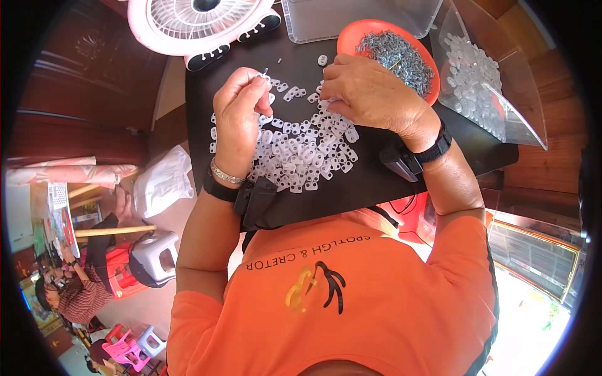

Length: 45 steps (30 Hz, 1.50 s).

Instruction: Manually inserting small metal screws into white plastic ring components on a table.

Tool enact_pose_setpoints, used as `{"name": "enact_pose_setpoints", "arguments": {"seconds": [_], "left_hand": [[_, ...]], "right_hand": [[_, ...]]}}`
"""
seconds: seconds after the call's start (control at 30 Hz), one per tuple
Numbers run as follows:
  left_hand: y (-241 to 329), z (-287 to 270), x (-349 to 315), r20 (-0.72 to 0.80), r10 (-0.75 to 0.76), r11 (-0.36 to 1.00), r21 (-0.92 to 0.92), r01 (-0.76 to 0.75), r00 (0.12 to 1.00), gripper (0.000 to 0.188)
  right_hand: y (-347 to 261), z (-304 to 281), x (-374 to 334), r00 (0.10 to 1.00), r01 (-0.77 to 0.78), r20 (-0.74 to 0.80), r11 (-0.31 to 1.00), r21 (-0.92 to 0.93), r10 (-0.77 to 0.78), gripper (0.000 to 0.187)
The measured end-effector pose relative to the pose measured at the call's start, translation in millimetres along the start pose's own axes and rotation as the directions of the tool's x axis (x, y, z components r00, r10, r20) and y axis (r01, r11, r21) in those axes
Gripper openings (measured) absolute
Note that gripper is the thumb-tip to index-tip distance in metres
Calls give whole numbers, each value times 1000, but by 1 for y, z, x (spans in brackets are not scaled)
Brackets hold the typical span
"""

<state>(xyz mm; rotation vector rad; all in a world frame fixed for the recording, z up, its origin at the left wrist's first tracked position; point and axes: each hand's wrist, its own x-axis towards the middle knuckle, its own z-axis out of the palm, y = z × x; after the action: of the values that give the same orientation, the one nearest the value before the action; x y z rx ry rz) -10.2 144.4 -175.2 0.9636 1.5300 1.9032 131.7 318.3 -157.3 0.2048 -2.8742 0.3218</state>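
My left hand (241, 116) is raised at the left of the pile, thumb and forefinger pinching a small white plastic piece (266, 79) with a thin metal pin sticking up from it. Beneath and between my hands lies a loose pile of white plastic pieces (295, 156), many with two holes. My right hand (376, 94) is over the pile's far right edge, with its fingers curled down and closed; what they hold, if anything, is hidden. Just beyond that hand sits a red plate (348, 39) heaped with small grey metal pins (401, 62).
A clear bin (523, 119) of translucent white pieces (470, 81) stands at the right on the black table (370, 182). At the back are a pink-white fan (141, 28) and a clear plastic box (357, 19). People and stools (153, 257) are off to the left.
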Motion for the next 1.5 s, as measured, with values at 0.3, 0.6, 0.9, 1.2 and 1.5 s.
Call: {"name": "enact_pose_setpoints", "arguments": {"seconds": [0.3,0.6,0.9,1.2,1.5], "left_hand": [[-1,1,-2,11,12,1000,20,-12,1000,18],[-1,3,-2,9,0,1000,16,0,1000,18],[-4,7,-6,57,-28,1000,13,27,998,16],[-4,7,-7,72,-23,998,63,18,997,18],[-4,9,-8,104,-40,999,17,38,994,17]], "right_hand": [[-5,9,3,1000,1,14,989,-147,1,17],[-1,9,1,1000,-14,-26,988,-153,10,15],[-2,16,7,999,0,-46,988,-156,-8,18],[0,23,8,985,0,-172,1000,-16,-3,10],[-3,19,16,923,-218,-60,646,732,380,17]]}}
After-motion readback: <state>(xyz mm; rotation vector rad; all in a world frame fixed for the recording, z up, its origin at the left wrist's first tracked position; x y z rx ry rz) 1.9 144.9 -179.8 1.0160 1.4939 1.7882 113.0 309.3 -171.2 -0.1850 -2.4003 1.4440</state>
